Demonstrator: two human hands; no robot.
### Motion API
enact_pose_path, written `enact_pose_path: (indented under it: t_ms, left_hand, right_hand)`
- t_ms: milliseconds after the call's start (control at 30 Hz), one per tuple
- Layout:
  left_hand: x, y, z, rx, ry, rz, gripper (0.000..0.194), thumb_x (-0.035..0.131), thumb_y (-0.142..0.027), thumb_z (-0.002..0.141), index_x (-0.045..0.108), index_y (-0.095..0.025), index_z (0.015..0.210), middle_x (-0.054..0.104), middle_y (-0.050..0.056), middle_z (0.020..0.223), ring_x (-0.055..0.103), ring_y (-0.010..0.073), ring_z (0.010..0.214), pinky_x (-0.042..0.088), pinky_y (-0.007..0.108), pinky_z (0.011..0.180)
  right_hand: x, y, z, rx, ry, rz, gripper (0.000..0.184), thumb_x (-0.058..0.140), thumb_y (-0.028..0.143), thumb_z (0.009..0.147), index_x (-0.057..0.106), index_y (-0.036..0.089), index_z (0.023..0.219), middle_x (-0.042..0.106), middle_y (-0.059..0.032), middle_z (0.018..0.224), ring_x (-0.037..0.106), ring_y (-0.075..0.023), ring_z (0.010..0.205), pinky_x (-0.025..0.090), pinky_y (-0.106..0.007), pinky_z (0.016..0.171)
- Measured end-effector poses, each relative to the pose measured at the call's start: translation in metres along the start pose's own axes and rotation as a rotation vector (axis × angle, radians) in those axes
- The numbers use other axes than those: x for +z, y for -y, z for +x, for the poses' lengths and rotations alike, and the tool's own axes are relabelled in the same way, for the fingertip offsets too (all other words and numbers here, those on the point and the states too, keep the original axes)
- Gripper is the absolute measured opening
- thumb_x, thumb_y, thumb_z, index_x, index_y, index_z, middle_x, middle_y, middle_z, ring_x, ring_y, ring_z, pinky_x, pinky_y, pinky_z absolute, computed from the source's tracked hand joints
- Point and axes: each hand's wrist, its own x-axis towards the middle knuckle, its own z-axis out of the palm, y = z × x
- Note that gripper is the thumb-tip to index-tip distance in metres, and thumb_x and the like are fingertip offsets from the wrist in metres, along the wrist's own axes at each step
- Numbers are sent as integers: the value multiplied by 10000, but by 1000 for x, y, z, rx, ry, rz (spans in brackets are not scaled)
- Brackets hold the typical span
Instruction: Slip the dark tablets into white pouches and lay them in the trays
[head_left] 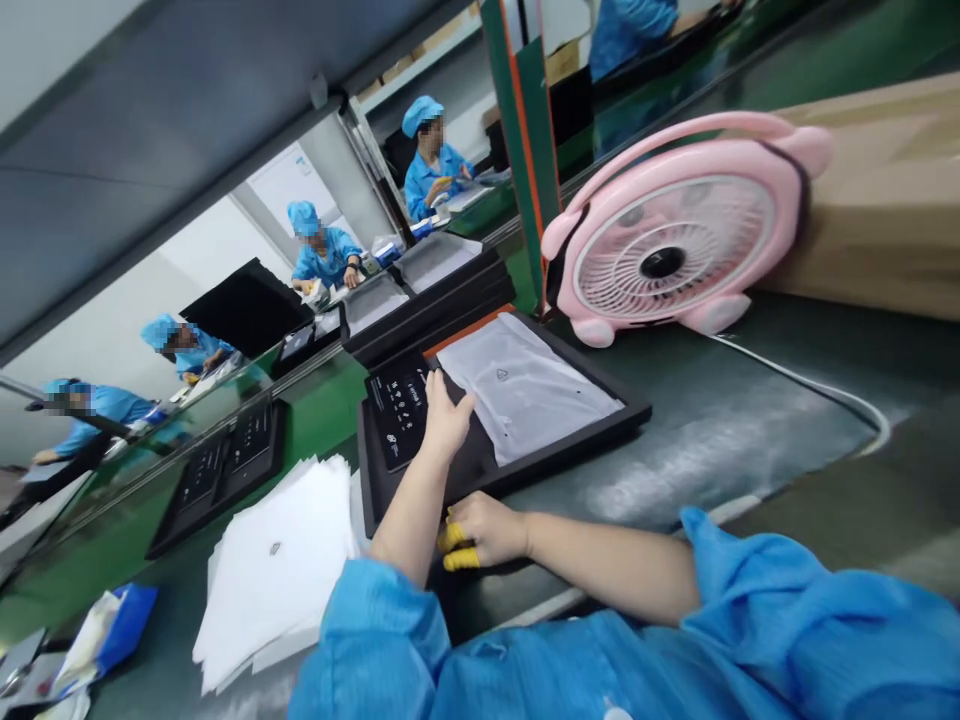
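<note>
My left hand [448, 418] lies at the right edge of a black tablet-like panel [399, 412] printed with white icons. Its thumb points away from the panel and the fingers reach along that edge. The panel sits on the left side of a black tray [570, 440]. In the tray's right side is a flat item in a translucent white sleeve [529, 385]. My right hand [484, 532], yellow covers on some fingertips, is curled near the tray's front edge; what its fingers hold, if anything, is hidden.
Left of the tray lies a pile of white sleeves [281, 570]. Another black tray [217, 475] rests on the green belt behind it. Stacked trays [435, 300] stand beyond. A pink fan [667, 240] with a white cable and a cardboard box [885, 200] occupy the right. Several co-workers sit across.
</note>
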Motion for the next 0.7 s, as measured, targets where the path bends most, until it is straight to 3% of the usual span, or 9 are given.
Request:
enact_pose_path:
  t_ms: [100,133,200,267,333,400,533,633,700]
  left_hand:
    - [-64,3,-25,-117,53,200,421,612,-93,736,546,-184,1141,520,95,1268,510,221,1133,425,310,909]
    - [-91,8,-34,-201,18,394,376,569,-110,766,545,-200,1130,571,77,1206,566,198,1053,445,287,868]
    - [-145,26,-51,-302,-111,557,285,504,-121,796,552,-150,1075,636,115,1058,594,222,986,415,343,893]
    - [-191,51,-66,-434,-218,756,188,523,-133,773,566,-147,956,652,120,946,597,251,956,397,379,880]
    - [-222,78,-77,-525,-244,876,104,555,-156,752,554,-154,856,642,117,913,596,259,920,400,375,837]
    - [-238,100,-83,-548,-226,935,53,544,-215,780,535,-169,805,631,101,914,591,242,892,399,348,798]
    - [-243,123,-85,-528,-199,1005,186,441,-329,857,509,-196,746,617,61,836,574,217,867,386,312,760]
    - [-247,128,-84,-519,-259,1091,182,448,-359,856,507,-190,823,601,75,924,550,219,933,384,297,758]
    - [-251,129,-84,-578,-299,1134,233,471,-396,842,500,-174,904,593,95,981,547,226,954,389,297,748]
  right_hand:
    - [-4,7,-5,10,-120,-20,378,434,453,860,675,164,827,629,-31,587,555,-120,545,439,-241,578]
    - [-7,10,-7,2,-172,-24,360,439,435,862,672,160,875,638,-40,618,567,-127,569,452,-251,599]
    - [-16,14,-7,25,-235,-32,319,439,376,871,658,167,971,663,-65,730,599,-146,665,477,-275,667]
    - [-30,15,4,53,-192,-62,312,443,345,868,635,188,1057,668,-86,876,612,-168,789,489,-299,743]
    - [-47,5,29,79,-59,-126,362,466,360,847,591,203,1149,636,-97,1033,597,-195,920,487,-325,824]
    - [-62,-17,66,160,82,-226,468,513,375,809,514,206,1246,555,-100,1194,544,-226,1052,459,-358,908]
    - [-74,-85,148,414,303,-498,629,619,332,726,434,188,1310,439,-117,1335,432,-284,1194,389,-417,986]
    - [-70,-140,187,638,347,-611,620,657,338,697,486,141,1259,444,-171,1324,433,-331,1190,389,-450,960]
    - [-64,-170,201,715,327,-626,554,658,361,696,557,86,1166,517,-221,1230,494,-357,1116,410,-478,907]
